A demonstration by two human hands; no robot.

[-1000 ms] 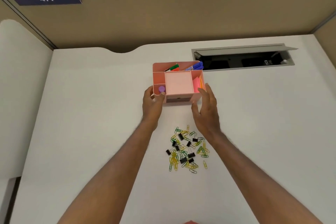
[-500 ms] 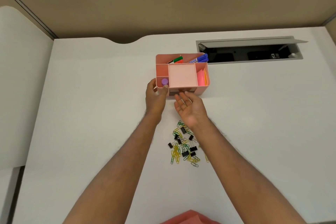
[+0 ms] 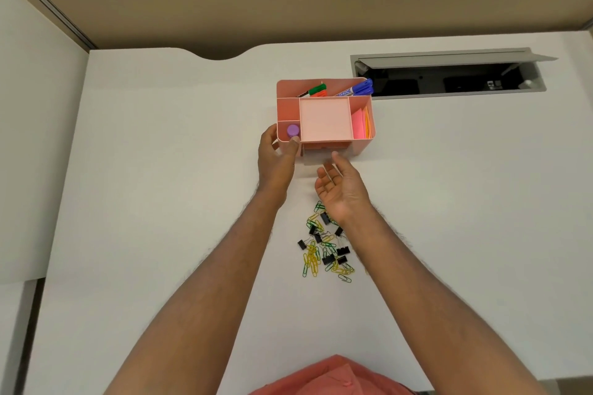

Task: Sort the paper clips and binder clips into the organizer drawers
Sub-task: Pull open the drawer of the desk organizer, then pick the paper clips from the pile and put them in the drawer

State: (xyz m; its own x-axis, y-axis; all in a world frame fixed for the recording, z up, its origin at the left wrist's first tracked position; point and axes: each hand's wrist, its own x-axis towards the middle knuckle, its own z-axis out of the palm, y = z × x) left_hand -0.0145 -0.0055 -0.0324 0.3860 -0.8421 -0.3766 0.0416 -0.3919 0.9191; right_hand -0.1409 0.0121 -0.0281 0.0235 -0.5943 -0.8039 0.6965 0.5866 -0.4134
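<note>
**Right hand at the drawer front, clip pile behind the wrist**

Pink organizer [image 3: 324, 119] sits mid-desk [image 3: 160, 202]. Left hand [image 3: 275, 163] braces its near-left corner, thumb hooked over the rim by the purple cap [image 3: 293, 130], fingers wrapped on the wall: a holding grip on the box itself. Right hand [image 3: 341, 186] is palm-up, fingers loosely spread, holding nothing, fingertips [image 3: 334, 155] just below the drawer front [image 3: 325, 146]. Contact with the drawer can't be told.

Key relation: drawer lies at 12 o'clock from the right hand, and its slide axis runs 12-to-6, straight toward the person. So the pull looks like a right-hand job, left hand anchoring the box against it.

Paper clips [image 3: 311, 261] (green, yellow) and binder clips [image 3: 327, 258] (black) are mixed in one heap on the desk at 6 o'clock from the organizer, partly under the right wrist. None sorted yet, by the look of it. Right hand is nearer the heap too.

Markers [image 3: 354, 90] sit in the back compartment, sticky notes [image 3: 361, 125] in the right one. Open cable tray [image 3: 449, 80] at 2 o'clock, well apart.
</note>
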